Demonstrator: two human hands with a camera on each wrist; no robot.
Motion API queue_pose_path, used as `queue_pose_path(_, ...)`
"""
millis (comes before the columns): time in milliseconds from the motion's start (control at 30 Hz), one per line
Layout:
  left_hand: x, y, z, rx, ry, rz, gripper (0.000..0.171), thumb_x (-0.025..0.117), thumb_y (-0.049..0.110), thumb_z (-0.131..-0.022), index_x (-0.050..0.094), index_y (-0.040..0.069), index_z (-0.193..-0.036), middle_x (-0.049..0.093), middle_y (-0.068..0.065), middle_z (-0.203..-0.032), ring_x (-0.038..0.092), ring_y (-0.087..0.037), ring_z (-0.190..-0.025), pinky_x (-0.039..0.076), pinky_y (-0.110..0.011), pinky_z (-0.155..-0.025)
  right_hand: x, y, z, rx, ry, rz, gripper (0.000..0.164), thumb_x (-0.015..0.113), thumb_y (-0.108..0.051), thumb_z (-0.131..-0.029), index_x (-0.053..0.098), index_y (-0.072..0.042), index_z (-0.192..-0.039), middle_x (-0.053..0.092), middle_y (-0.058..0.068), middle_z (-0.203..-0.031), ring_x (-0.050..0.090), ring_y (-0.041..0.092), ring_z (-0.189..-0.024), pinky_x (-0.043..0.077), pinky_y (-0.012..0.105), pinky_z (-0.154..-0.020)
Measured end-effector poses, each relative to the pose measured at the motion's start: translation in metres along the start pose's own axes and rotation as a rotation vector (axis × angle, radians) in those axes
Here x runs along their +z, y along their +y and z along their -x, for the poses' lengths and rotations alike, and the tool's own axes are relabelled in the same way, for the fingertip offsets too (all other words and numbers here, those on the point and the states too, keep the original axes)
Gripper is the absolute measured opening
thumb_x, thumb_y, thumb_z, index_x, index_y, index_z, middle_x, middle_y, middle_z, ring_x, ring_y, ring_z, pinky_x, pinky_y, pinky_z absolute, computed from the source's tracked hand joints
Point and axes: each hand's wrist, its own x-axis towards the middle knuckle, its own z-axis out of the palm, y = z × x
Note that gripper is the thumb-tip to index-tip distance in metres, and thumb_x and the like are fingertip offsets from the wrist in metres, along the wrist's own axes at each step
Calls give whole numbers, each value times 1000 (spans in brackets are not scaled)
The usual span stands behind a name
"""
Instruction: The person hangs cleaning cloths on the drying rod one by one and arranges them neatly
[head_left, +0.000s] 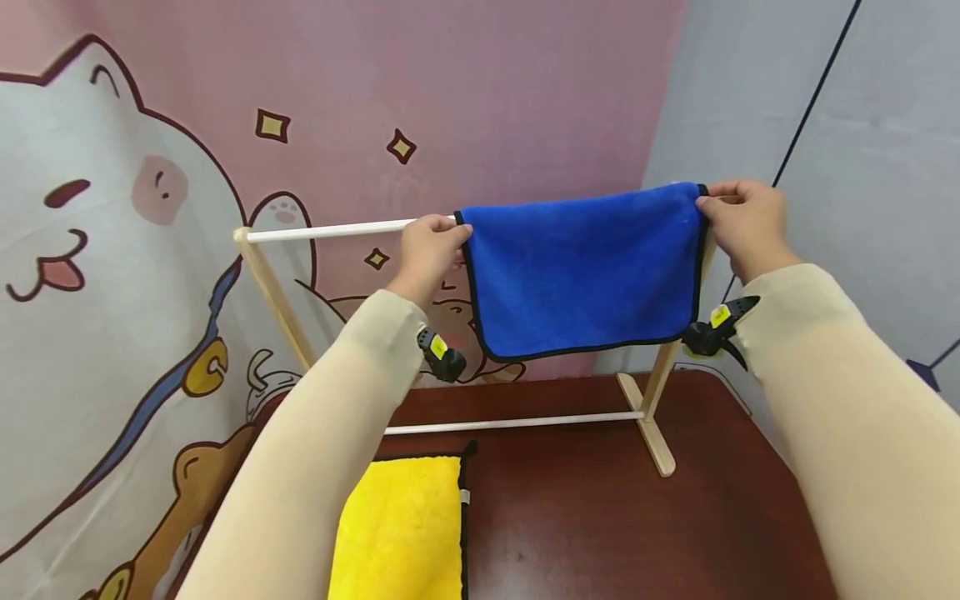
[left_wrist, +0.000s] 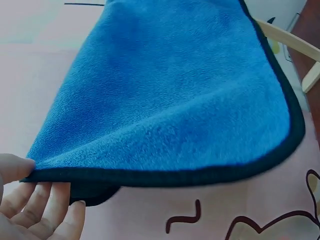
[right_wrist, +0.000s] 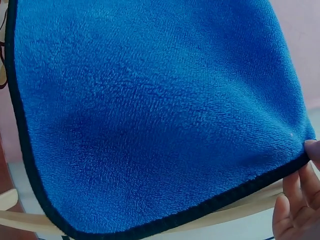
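A blue towel (head_left: pixel 585 271) with black edging hangs folded over the white top rod (head_left: pixel 337 230) of a wooden rack, toward its right end. My left hand (head_left: pixel 431 254) pinches the towel's upper left edge between thumb and fingers, beside the rod. At the upper right edge, close to the rack's right post, my right hand (head_left: pixel 750 221) pinches the black border. The left wrist view shows the thumb on top of the border, the fingers (left_wrist: pixel 47 207) under it, and part of the back layer below. In the right wrist view the fingers (right_wrist: pixel 300 200) sit beneath the edge.
On the brown table (head_left: pixel 585 517) lies a yellow towel (head_left: pixel 405 525) with black edging, partly covered by my left sleeve. The rack's right foot (head_left: pixel 648 429) and lower rod (head_left: pixel 517 423) stand toward the back. A cartoon-printed curtain (head_left: pixel 525 100) hangs behind.
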Motion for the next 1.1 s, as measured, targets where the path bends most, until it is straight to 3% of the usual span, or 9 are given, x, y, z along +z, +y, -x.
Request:
queue_pose_path(233,1,9,-1,27,57,-76,21,64,20,-94,67,1,-103,61,-6,-83,59,-17,-70,54,-29,-69,-6,-4,-5,41,13,25,43,55,-36,-97,55,-18,-135,53,-11,-104,51,9,-100,42,29,-97)
queue_pose_path(433,8,8,-1,78,112,-200,24,65,24,-93,71,3,-103,68,-9,-87,60,-17,-76,49,-27,-67,-6,-1,-5,40,41,53,42,57,-38,-95,58,-17,-132,55,-10,-102,53,6,-91,45,20,-80)
queue_pose_path(600,11,1,-3,58,142,-205,24,66,25,-93,73,4,-103,70,-10,-95,60,-19,-84,50,-30,-74,-1,4,-3,16,77,48,30,59,-38,-94,63,-20,-118,57,-10,-99,53,2,-83,44,14,-68)
queue_pose_path(733,10,-5,-2,71,159,-207,24,68,25,-92,75,3,-99,71,-10,-95,58,-19,-85,49,-31,-76,1,6,0,11,93,8,20,62,-34,-93,63,-23,-109,58,-8,-108,54,2,-90,47,18,-82)
queue_pose_path(867,10,-8,-3,93,172,-187,25,69,25,-91,76,2,-96,69,-8,-88,56,-17,-81,47,-29,-72,3,9,1,18,95,3,21,62,-33,-93,63,-21,-110,57,-6,-112,54,3,-93,48,24,-93)
queue_pose_path(1100,16,-11,-5,97,186,-115,25,70,25,-90,75,1,-91,63,-7,-73,53,-15,-67,42,-23,-59,1,13,2,17,113,39,22,59,-34,-95,62,-20,-112,55,-10,-99,53,1,-83,47,17,-79)
